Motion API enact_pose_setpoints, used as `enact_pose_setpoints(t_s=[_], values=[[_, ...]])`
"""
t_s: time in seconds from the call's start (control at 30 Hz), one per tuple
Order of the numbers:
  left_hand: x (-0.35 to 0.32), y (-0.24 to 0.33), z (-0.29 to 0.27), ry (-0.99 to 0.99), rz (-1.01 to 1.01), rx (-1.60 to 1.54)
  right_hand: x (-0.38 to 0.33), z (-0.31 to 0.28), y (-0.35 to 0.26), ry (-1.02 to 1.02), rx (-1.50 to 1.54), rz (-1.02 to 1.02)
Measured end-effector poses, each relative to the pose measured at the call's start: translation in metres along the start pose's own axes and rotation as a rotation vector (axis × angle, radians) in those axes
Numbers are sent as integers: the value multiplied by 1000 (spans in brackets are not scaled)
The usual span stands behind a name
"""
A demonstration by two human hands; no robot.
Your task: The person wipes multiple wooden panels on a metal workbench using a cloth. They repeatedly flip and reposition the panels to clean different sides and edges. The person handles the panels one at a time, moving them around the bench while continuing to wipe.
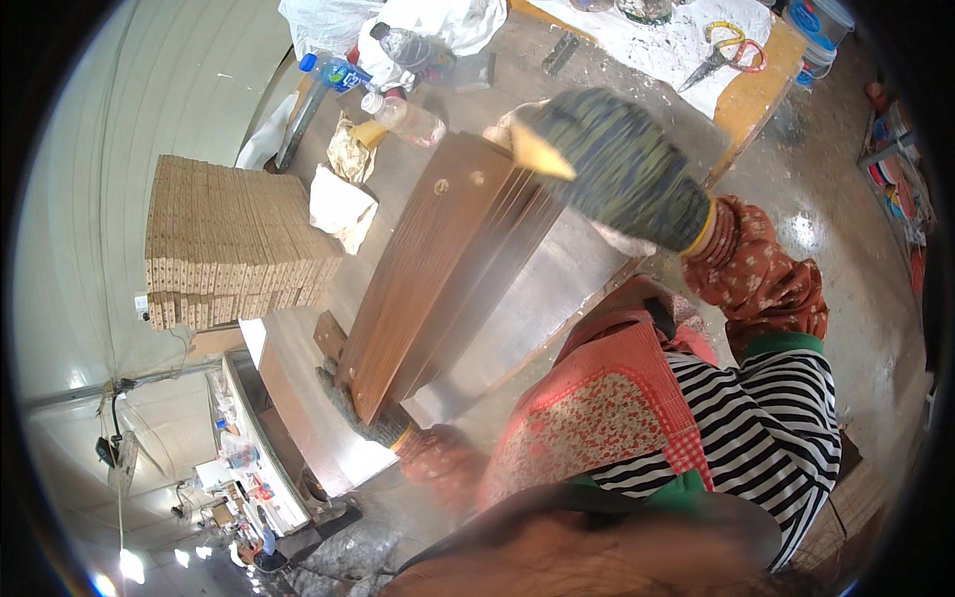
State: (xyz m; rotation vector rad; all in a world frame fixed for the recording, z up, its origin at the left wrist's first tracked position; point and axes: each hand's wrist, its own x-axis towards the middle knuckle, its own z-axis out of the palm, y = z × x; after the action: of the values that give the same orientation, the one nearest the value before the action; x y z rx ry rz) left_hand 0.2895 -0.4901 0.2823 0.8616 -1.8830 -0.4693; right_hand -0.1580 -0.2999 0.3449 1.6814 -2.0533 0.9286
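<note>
A stack of long dark-brown wooden boards stands on edge on a metal-topped table, slanting from near left to far right. My left hand, in a dark knitted glove, grips the stack's near end from below. At the far end my right hand, in a dark green knitted glove, presses on the top of the boards. A pale pointed sliver shows at that glove's fingertips. Both forearms wear floral sleeves.
A block of pale, drilled wooden pieces is stacked at the left. Plastic bottles, crumpled paper and white bags lie at the far end. Scissors rest on a white-spattered bench beside a bucket.
</note>
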Motion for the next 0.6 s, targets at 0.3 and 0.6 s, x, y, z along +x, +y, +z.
enact_pose_setpoints(t_s=[0.3, 0.6], values=[[3, 36, 12, 78, -211, -236, 5, 21, 75, 172, -35, 93], [-11, -2, -31, 179, -545, -619, 2, 60, 229, -307, -250, 633]])
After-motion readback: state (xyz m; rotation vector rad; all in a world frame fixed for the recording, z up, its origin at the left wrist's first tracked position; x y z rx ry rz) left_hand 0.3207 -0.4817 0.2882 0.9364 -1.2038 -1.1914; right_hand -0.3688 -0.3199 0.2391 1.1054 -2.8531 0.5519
